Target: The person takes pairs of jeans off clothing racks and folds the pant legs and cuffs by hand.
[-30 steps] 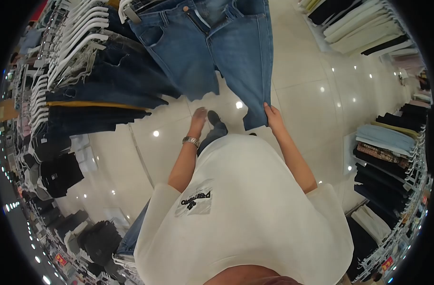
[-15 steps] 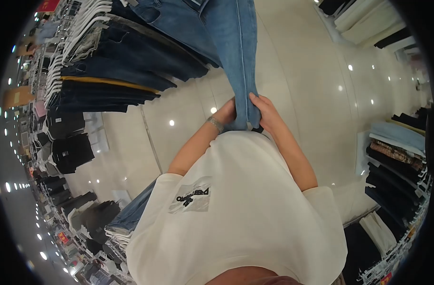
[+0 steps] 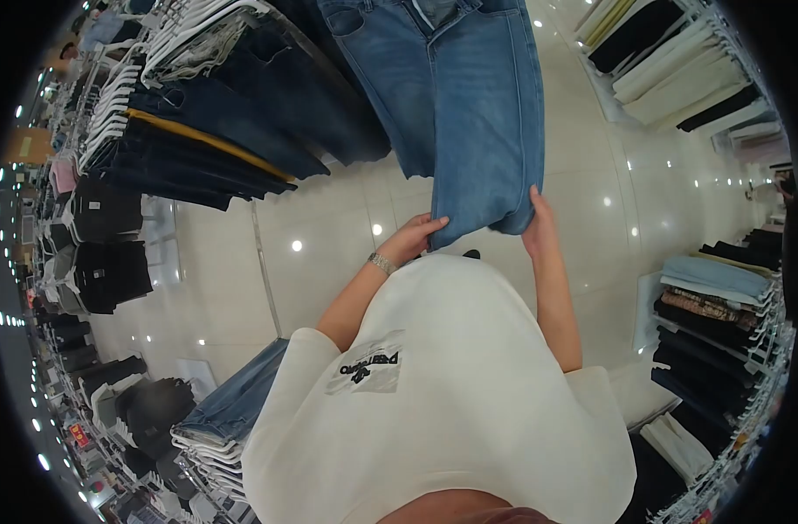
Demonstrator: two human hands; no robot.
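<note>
A pair of blue jeans (image 3: pixel 486 113) hangs in front of me at the top of the head view, its open fly and waist toward the upper edge. One leg is stretched wide between my hands. My left hand (image 3: pixel 416 237) grips the leg's left edge low down, thumb on top, with a metal watch on the wrist. At the right edge of the same leg, my right hand (image 3: pixel 541 225) is closed on the denim, its fingers partly hidden behind the cloth. The jeans' other leg hangs to the left, behind.
To the left, a rack holds dark jeans (image 3: pixel 216 162) on white hangers (image 3: pixel 111 113). Folded blue jeans (image 3: pixel 233 393) hang at lower left. More trousers (image 3: pixel 705 349) hang on the right, with pale trousers (image 3: pixel 678 79) at upper right. Shiny tiled floor (image 3: pixel 347 288) lies beneath.
My hands have moved apart, the right one to the right. The jeans leg, narrow and bunched before, is now spread wide and flat, showing more of the front.
</note>
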